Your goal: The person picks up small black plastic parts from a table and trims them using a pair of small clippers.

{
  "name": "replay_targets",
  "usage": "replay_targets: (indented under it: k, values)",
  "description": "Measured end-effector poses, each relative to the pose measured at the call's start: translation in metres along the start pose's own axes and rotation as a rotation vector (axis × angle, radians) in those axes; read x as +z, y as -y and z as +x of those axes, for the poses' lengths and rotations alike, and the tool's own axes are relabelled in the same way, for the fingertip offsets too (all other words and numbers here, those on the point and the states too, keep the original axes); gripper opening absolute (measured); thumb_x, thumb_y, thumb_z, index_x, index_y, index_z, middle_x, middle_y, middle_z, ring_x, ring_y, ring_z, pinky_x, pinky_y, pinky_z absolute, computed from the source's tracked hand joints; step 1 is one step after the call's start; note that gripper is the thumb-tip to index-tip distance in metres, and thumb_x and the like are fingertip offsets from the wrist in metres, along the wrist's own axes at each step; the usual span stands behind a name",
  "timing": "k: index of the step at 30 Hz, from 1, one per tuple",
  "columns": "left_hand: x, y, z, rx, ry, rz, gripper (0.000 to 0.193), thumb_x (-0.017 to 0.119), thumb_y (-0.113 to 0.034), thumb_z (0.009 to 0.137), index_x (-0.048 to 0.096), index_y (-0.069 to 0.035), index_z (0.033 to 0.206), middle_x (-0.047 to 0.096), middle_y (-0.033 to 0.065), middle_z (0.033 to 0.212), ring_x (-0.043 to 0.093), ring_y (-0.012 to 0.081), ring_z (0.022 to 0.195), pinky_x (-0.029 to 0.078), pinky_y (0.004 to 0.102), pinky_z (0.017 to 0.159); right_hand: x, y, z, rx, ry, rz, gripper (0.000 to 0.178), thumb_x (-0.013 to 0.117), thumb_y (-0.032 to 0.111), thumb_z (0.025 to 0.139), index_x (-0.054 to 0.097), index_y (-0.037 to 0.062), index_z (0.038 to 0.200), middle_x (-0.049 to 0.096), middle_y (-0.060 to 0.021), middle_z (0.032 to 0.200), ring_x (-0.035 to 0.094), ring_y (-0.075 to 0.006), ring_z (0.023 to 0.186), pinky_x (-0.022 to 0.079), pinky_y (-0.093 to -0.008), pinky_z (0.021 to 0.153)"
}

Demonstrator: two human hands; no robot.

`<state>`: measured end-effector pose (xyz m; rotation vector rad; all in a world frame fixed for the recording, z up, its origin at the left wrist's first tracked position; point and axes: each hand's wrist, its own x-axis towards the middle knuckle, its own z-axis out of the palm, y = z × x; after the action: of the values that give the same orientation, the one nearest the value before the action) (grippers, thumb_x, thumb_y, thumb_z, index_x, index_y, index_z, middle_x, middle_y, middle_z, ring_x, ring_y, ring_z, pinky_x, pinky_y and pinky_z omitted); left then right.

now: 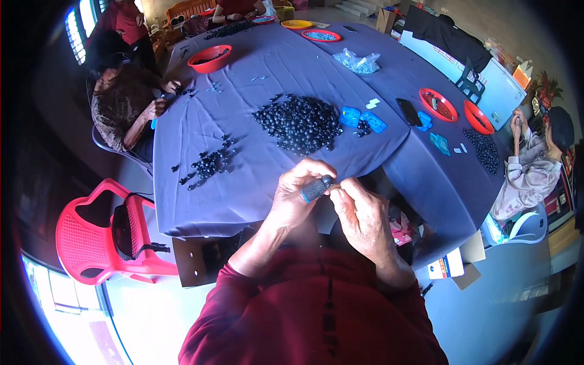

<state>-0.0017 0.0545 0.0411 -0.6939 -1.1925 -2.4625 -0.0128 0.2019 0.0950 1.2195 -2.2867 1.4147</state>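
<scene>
Both my hands meet in front of my chest, just off the near edge of the table. My left hand is closed, pinching a small black round part between its fingertips. One of its digits wears a dark finger sleeve with a blue rim. My right hand is closed too, its thumb and forefinger pressed together against that part; whatever they pinch is too small to make out. Beyond my hands lies a large heap of similar black parts. A smaller scattered group of black pieces lies to its left.
A grey-blue cloth covers the table. Blue packets, a phone, a clear plastic bag and a red bowl rest on it. Co-workers sit left and right. A pink chair stands at left.
</scene>
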Motion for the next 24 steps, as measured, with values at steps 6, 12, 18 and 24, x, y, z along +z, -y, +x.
replay_targets:
  k: [6, 12, 18, 24]
  values:
    - [0.0044, -0.0072, 0.0013, -0.011, -0.036, -0.044, 0.022, 0.062, -0.007, 0.077, 0.052, 0.002, 0.095, 0.051, 0.0111, 0.092, 0.051, 0.0130, 0.080, 0.044, 0.0200, 0.069, 0.0050, -0.0075, 0.0021, -0.063, -0.096, 0.073, 0.016, 0.049, 0.015, 0.088, 0.047, 0.0039, 0.077, 0.049, -0.0151, 0.060, 0.052, -0.0329, 0.052, 0.038, -0.0355, 0.044]
    - [0.0027, -0.0041, -0.0003, -0.030, -0.059, -0.043, 0.022, 0.063, -0.005, 0.077, 0.052, 0.002, 0.095, 0.051, 0.0115, 0.092, 0.053, 0.0136, 0.081, 0.045, 0.0184, 0.068, 0.0036, -0.0044, 0.0030, -0.057, -0.075, 0.045, 0.016, 0.049, 0.015, 0.088, 0.046, 0.0040, 0.076, 0.049, -0.0149, 0.059, 0.052, -0.0324, 0.051, 0.038, -0.0356, 0.044]
    - [-0.0001, -0.0025, 0.0005, -0.002, -0.046, 0.064, 0.017, 0.055, 0.000, 0.080, 0.055, 0.000, 0.097, 0.057, 0.0076, 0.090, 0.054, 0.0120, 0.076, 0.043, 0.0236, 0.068, 0.0026, -0.0042, 0.0032, -0.060, -0.082, 0.045, 0.016, 0.050, 0.014, 0.087, 0.046, 0.0040, 0.076, 0.048, -0.0147, 0.057, 0.051, -0.0320, 0.050, 0.037, -0.0359, 0.043]
    - [0.0046, 0.0007, 0.0003, 0.013, -0.062, 0.151, 0.016, 0.056, 0.002, 0.079, 0.056, 0.000, 0.095, 0.057, 0.0060, 0.087, 0.053, 0.0108, 0.076, 0.043, 0.0231, 0.068, 0.0020, -0.0025, -0.0006, -0.012, 0.022, -0.086, 0.014, 0.051, 0.012, 0.087, 0.050, 0.0005, 0.079, 0.054, -0.0115, 0.062, 0.052, -0.0171, 0.050, 0.039, -0.0274, 0.048]
